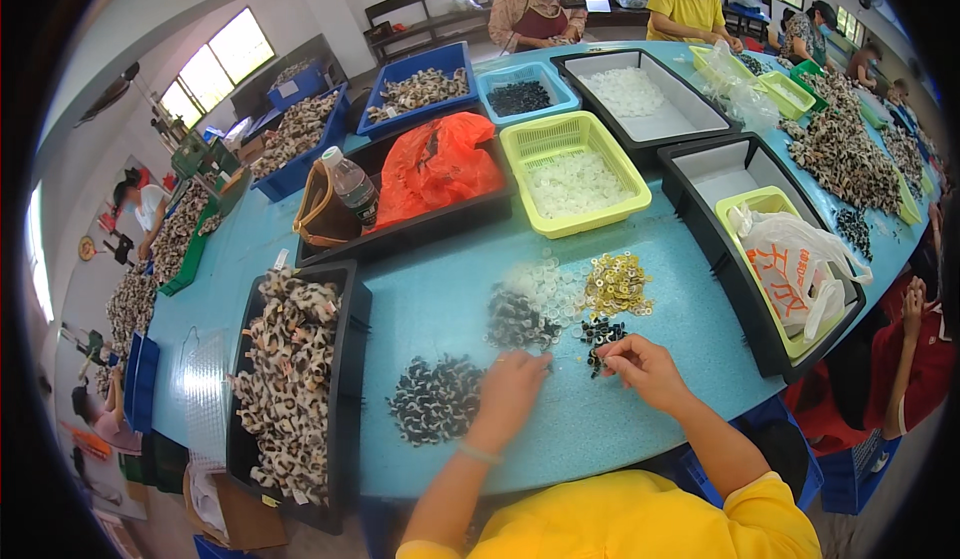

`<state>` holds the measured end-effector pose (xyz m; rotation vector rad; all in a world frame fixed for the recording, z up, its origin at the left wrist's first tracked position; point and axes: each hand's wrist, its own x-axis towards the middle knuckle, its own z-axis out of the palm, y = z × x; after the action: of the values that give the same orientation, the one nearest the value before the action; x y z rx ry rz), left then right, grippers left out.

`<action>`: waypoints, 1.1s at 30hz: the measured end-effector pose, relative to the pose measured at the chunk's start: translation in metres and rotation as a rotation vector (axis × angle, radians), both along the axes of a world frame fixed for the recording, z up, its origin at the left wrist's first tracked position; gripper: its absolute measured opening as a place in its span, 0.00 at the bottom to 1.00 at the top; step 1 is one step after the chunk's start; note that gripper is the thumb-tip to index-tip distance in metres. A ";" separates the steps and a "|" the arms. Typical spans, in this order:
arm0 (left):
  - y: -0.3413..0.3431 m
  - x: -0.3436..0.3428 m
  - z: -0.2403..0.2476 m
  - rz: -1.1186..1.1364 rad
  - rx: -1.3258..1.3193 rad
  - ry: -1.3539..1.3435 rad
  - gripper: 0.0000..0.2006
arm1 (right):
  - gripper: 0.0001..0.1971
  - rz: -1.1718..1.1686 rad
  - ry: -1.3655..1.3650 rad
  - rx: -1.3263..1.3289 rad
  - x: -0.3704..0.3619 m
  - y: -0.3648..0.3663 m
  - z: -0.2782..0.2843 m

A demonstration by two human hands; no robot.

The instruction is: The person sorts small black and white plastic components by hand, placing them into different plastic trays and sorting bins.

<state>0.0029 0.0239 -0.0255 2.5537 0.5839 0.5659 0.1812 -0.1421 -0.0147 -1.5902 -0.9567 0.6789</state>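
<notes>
My left hand [512, 391] rests low over the blue table [440, 309], fingers curled together at the near edge of a pile of small dark grey pieces [516, 319]. Whatever those fingers hold is hidden. Just to the right, my right hand [645, 369] pinches thumb and forefinger together beside a cluster of small black parts [602, 333]; anything in the pinch is too small to name. Beyond the hands lie translucent white rings [552, 284] and a heap of yellowish rings [617, 284]. Left of my left hand spreads a pile of black-and-white pieces [436, 399].
A black bin [350, 359] of furry-looking pieces stands left. Ahead are a black tray [440, 221] with a red bag [435, 171] and bottle [350, 184], and a yellow basket [585, 221]. Another black tray [745, 289] stands right. Other people work around the table.
</notes>
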 end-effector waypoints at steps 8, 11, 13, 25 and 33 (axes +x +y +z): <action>-0.006 -0.003 0.010 0.074 -0.371 -0.048 0.05 | 0.08 0.178 1.004 -0.039 -0.017 0.003 -0.010; -0.015 -0.008 -0.004 0.170 -0.786 -0.100 0.08 | 0.11 0.181 1.040 -0.061 -0.026 0.008 -0.005; -0.022 -0.008 -0.010 0.182 -0.924 -0.162 0.10 | 0.12 0.207 0.915 -0.077 -0.032 0.009 -0.004; -0.044 -0.011 -0.002 0.178 -1.208 -0.374 0.10 | 0.13 0.163 0.723 -0.096 -0.041 0.016 -0.012; -0.071 -0.013 -0.010 0.203 -1.500 -0.522 0.24 | 0.09 0.089 0.120 -0.148 -0.051 0.014 -0.005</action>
<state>-0.0102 -0.0471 -0.0354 0.9068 0.6757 0.5087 0.1300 -0.1280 -0.0195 -1.6224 -0.9098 0.9154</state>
